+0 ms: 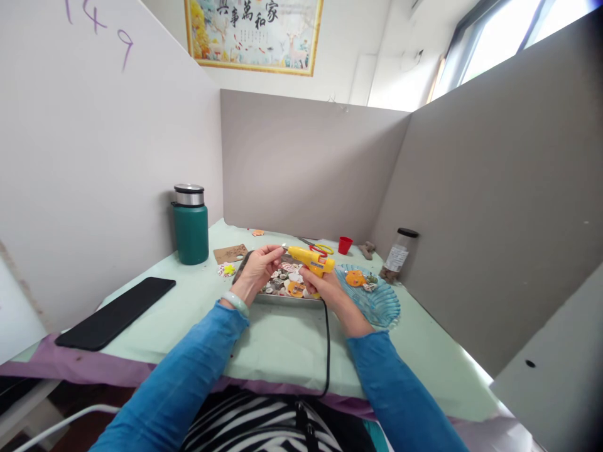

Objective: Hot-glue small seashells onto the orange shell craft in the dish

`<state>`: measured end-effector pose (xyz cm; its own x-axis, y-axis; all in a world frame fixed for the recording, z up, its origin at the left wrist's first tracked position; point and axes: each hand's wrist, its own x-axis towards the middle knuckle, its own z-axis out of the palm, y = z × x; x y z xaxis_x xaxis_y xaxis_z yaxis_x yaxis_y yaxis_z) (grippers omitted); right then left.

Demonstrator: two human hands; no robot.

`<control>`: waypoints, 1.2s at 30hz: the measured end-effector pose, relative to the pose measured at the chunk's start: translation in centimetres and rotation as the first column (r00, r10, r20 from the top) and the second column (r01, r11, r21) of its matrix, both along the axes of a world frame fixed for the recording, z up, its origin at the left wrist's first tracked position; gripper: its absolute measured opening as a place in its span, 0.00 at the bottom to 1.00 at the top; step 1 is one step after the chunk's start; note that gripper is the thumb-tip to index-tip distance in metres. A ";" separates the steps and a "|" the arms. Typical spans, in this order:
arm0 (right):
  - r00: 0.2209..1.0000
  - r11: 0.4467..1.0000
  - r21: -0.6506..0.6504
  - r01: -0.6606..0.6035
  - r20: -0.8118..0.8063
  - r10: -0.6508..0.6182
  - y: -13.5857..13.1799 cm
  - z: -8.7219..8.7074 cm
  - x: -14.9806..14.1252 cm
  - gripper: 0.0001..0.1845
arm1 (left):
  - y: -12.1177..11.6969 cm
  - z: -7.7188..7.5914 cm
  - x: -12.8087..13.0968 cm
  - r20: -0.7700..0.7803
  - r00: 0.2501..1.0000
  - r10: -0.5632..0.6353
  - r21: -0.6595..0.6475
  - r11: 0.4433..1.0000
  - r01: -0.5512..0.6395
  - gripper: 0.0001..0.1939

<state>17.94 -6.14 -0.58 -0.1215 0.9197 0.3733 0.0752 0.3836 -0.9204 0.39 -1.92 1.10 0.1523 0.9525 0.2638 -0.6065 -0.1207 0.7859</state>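
My right hand [316, 284] is wrapped round the handle of a yellow hot glue gun [308, 256], whose nozzle points left. A black cord [327, 342] runs down from its grip to the table's front edge. At the nozzle tip, the fingers of my left hand [264, 263] are pinched on a small white piece [284, 245], too small to name. Below both hands lies a metal tray [287, 301] full of shells and pebbles, partly hidden by them. An orange piece [296, 289] rests among the shells.
A blue shell-shaped plate [389, 307] holding an orange piece [355, 278] lies right. Behind are scissors [316, 248], a red cup [345, 245] and a jar [398, 256]. To the left stand a green bottle [191, 229], a black phone [117, 314] and cardboard [230, 253]. Partitions enclose the table.
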 end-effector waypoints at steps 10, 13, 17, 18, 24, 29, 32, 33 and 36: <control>0.999 1.000 0.026 0.003 -0.044 -0.002 0.4 -0.2 0.3 0.19 | -0.1 0.1 0.0 -0.024 1.000 -0.006 -0.010 1.000 0.006 0.16; 0.999 1.000 0.004 0.000 -0.035 0.000 0.2 -0.1 0.1 0.19 | -0.1 0.0 0.0 -0.019 1.000 -0.007 -0.009 1.000 0.007 0.15; 1.000 1.000 0.000 0.008 -0.019 -0.008 0.1 -0.1 0.0 0.20 | 0.0 0.0 0.0 0.000 1.000 -0.005 -0.001 1.000 0.005 0.15; 1.000 1.000 0.003 0.008 -0.020 -0.008 0.2 -0.1 0.0 0.20 | 0.0 0.0 0.0 0.004 1.000 -0.008 0.000 1.000 0.008 0.15; 0.999 0.999 0.010 0.031 -0.008 -0.031 0.7 -0.3 0.4 0.20 | 0.0 0.0 0.0 0.004 1.000 -0.022 0.007 1.000 0.022 0.15; 0.998 0.998 0.007 0.059 -0.015 -0.059 0.7 -0.2 0.4 0.21 | -0.1 -0.1 0.0 0.006 0.999 -0.039 0.015 0.999 0.039 0.14; 0.999 0.999 0.004 0.040 0.012 -0.040 0.5 0.0 0.4 0.20 | 0.0 -0.1 0.0 0.019 0.999 -0.030 0.005 1.000 0.030 0.14; 0.999 1.000 0.007 0.029 0.023 -0.029 0.5 0.0 0.4 0.20 | 0.0 -0.1 0.0 0.026 0.999 -0.027 0.003 1.000 0.027 0.15; 0.999 1.000 0.028 0.001 0.044 -0.003 0.3 0.1 0.4 0.20 | 0.0 -0.1 0.0 0.045 0.999 -0.028 0.002 1.000 0.028 0.15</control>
<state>18.34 -5.85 -0.52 -0.1368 0.9091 0.3934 0.1165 0.4091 -0.9050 0.40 -1.88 1.00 0.1669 0.9475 0.2726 -0.6446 -0.1044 0.7574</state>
